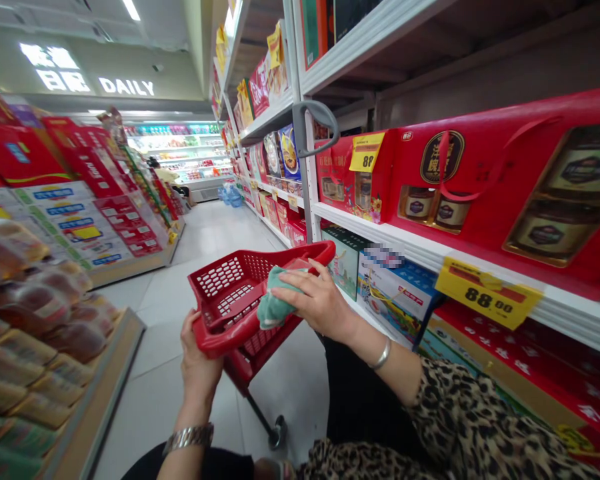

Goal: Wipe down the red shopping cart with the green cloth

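Note:
A red plastic shopping basket on wheels (230,313) stands tilted in front of me, with perforated walls. My left hand (197,343) is closed around its near left rim. In my right hand (323,300) is a bunched green cloth (277,303), pressed against the basket's near rim by the fingers. Below the basket, one dark caster (277,432) touches the floor. Part of the cloth is hidden under my right fingers.
Close on the right, a shelf (380,233) holds red gift boxes (430,180) of jars. A grey loop handle (320,130) shows before the shelf post; its attachment is unclear. A low display (123,360) with packaged goods borders the left. The tiled aisle (207,223) runs ahead.

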A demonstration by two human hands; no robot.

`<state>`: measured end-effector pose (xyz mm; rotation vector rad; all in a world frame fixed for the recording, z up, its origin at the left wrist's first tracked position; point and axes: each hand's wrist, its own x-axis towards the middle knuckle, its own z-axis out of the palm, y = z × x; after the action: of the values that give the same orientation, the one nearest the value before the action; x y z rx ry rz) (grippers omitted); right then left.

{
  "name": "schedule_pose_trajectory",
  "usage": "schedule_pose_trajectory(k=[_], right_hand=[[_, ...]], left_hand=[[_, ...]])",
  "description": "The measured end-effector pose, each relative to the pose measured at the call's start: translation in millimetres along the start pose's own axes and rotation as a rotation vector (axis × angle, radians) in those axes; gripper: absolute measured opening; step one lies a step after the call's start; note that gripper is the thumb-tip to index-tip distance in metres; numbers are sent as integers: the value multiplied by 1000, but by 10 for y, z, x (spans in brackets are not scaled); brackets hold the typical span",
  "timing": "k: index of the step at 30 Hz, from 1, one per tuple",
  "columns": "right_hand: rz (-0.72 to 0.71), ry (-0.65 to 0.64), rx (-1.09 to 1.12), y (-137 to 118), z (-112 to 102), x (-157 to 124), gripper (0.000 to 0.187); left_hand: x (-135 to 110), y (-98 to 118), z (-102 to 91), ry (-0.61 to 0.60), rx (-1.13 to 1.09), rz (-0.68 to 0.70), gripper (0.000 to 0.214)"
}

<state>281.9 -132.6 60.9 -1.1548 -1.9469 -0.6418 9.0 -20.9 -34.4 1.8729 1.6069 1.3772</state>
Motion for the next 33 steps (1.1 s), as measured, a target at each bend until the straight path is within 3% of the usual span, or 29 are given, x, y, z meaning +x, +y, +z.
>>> schedule_pose_trajectory(k=[8, 13, 19, 23, 28, 33], right_hand=[[122, -66, 33, 346, -103, -75, 37], [219, -105, 39, 566, -135, -105, 42], [275, -115, 107, 873, -101, -96, 44], [275, -174, 175, 1041, -55, -39, 48], [293, -235, 209, 1126, -15, 59, 57], [283, -260, 209, 1045, -8, 138, 54]], left_hand=[[111, -128, -30, 82, -83, 50, 81], [203, -196, -8, 54, -151, 54, 83], [327, -94, 36, 69, -312, 29, 75], [418, -75, 51, 1, -326, 38, 75], [538, -108, 71, -15, -314, 38, 79], [525, -90, 41, -16, -241, 1, 99]])
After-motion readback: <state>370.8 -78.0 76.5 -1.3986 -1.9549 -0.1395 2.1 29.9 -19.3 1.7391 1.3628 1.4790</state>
